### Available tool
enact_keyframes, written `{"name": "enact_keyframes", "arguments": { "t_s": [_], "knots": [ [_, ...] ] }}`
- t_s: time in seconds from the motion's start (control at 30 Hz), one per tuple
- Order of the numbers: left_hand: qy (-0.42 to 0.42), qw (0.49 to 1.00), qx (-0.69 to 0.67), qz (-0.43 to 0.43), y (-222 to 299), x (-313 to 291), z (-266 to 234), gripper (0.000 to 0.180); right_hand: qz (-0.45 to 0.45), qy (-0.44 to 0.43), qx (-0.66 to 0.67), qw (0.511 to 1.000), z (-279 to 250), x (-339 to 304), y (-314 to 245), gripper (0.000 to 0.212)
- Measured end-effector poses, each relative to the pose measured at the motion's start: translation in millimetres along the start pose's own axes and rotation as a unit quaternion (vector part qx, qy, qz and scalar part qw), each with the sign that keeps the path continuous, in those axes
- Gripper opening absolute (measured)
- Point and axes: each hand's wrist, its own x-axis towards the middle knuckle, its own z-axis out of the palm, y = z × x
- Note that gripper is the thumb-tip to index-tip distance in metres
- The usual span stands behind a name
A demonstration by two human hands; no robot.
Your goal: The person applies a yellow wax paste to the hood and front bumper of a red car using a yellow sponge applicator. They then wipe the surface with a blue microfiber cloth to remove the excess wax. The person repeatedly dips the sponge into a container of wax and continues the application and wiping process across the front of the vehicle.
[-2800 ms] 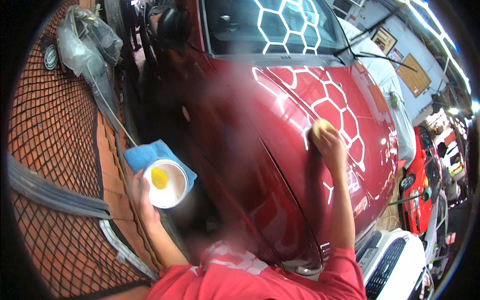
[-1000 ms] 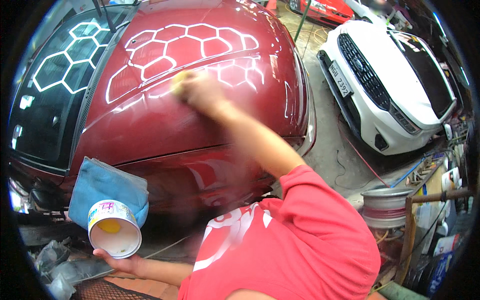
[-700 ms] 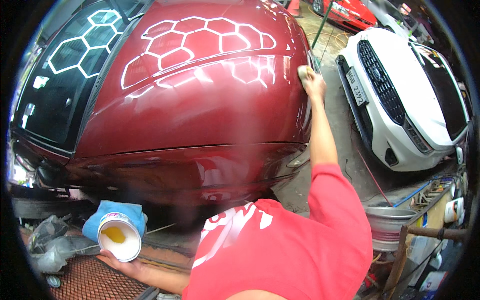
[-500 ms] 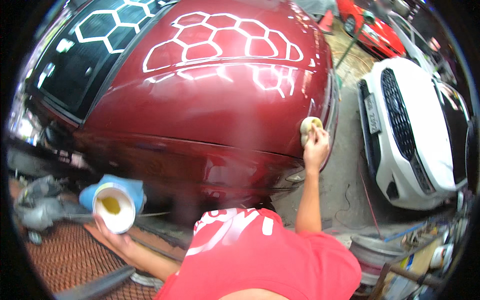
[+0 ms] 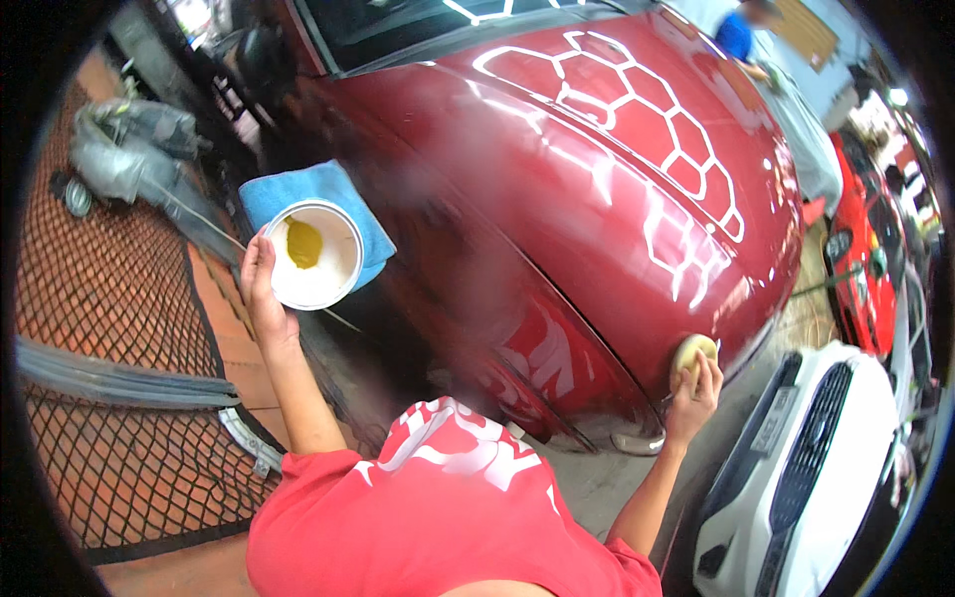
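Observation:
In my left hand (image 5: 267, 303) is a round white tub (image 5: 336, 261), its open mouth facing me and a patch of yellow-olive paste (image 5: 303, 244) inside. A folded blue cloth (image 5: 293, 189) shows behind and beneath the tub. With my right hand (image 5: 694, 398) I grip a round cream-coloured applicator pad (image 5: 688, 356) against the front corner of the glossy dark red hood (image 5: 587, 269), close to the headlight side. Bright hexagonal light reflections cover the hood, and a hazy, smeared sheen crosses its middle.
A white car (image 5: 863, 418) faces the red car's front, leaving a narrow strip of floor between. Farther back stands a bright red car (image 5: 863, 289). Another person in blue (image 5: 734, 38) is beyond the hood. Black netting (image 5: 109, 289) and plastic-wrapped gear (image 5: 129, 149) lie at my left.
My view has swung, so the car sits tilted in the picture. The tub appears higher, beside the fender. My right hand still presses the pad at the hood's front corner.

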Motion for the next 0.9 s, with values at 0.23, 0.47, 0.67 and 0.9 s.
{"name": "enact_keyframes", "arguments": {
  "t_s": [0.23, 0.47, 0.67, 0.9],
  "knots": [
    [0.127, 0.992, 0.002, -0.009, -21.9, 19.9, -55.1, 0.044, -0.31, -0.188, 0.042, 0.931, 201.2, 121.4, -230.3, 0.035],
    [0.105, 0.99, 0.004, -0.095, -59.8, 10.2, -83.0, 0.052, -0.477, -0.163, -0.032, 0.863, 430.2, 201.2, -393.9, 0.017],
    [0.089, 0.988, 0.009, -0.124, -64.8, 28.7, -106.8, 0.049, -0.397, -0.174, -0.037, 0.9, 429.4, 170.0, -429.7, 0.017],
    [0.073, 0.993, -0.009, -0.094, -52.7, 61.8, -91.7, 0.056, -0.133, -0.053, -0.041, 0.989, 203.7, 176.6, -191.2, 0.025]
  ]
}}
